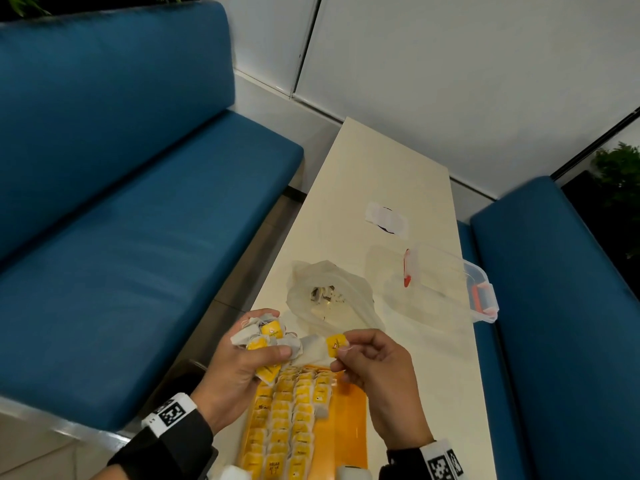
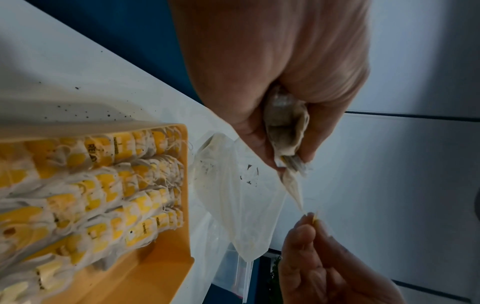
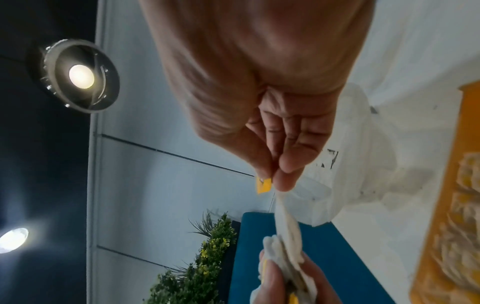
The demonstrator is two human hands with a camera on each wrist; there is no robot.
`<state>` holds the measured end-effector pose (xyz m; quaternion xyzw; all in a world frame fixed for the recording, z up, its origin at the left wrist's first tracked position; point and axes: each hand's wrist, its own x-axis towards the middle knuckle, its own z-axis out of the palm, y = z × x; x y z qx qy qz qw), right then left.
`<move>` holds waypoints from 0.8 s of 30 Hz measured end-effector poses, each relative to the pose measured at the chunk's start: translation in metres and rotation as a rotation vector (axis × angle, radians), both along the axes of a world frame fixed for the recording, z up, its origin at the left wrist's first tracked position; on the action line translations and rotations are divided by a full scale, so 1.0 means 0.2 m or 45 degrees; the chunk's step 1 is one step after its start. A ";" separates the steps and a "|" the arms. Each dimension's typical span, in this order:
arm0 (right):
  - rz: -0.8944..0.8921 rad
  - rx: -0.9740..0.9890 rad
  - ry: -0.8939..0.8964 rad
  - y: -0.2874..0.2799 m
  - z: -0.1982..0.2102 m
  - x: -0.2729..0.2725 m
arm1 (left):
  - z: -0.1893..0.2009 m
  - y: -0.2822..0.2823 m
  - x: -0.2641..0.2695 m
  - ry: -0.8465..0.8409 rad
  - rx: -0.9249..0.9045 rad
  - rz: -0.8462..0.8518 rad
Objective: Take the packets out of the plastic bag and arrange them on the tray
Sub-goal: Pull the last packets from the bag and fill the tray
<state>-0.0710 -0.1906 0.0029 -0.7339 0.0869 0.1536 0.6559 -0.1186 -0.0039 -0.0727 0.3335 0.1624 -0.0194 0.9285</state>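
Note:
My left hand (image 1: pixel 242 362) grips a bunch of white tea-bag packets with yellow tags (image 1: pixel 263 336) above the tray's far end. My right hand (image 1: pixel 367 355) pinches the yellow tag (image 1: pixel 336 344) of one packet (image 1: pixel 313 349) that stretches between both hands. The orange tray (image 1: pixel 349 420) lies on the table near me, with rows of packets (image 1: pixel 291 414) filling its left part. The crumpled clear plastic bag (image 1: pixel 329 296) lies open on the table just beyond my hands. In the left wrist view, the left hand's fingers (image 2: pixel 259 127) curl round the packets (image 2: pixel 285 123).
A clear plastic box with red clips (image 1: pixel 450 282) stands at the table's right edge beyond the bag. A taped patch (image 1: pixel 386 216) marks the white table (image 1: pixel 391 161) farther off. Blue sofas (image 1: pixel 121 202) flank the table on both sides.

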 end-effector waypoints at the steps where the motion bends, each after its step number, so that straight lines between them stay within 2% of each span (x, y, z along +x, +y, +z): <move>1: 0.000 0.036 0.045 0.01 0.00 -0.01 | 0.00 -0.01 0.00 -0.011 0.010 0.002; 10: -0.065 0.245 0.227 -0.01 0.00 -0.03 | 0.00 -0.06 -0.02 -0.078 0.015 -0.003; 16: 0.013 0.339 0.400 -0.05 0.01 -0.04 | 0.01 -0.09 -0.02 -0.131 0.030 -0.012; 21: 0.046 0.293 0.397 -0.05 0.02 -0.04 | 0.02 -0.11 -0.03 -0.153 0.057 -0.033; 24: 0.043 0.188 0.277 -0.05 0.02 -0.04 | 0.01 -0.11 -0.04 -0.165 0.036 -0.042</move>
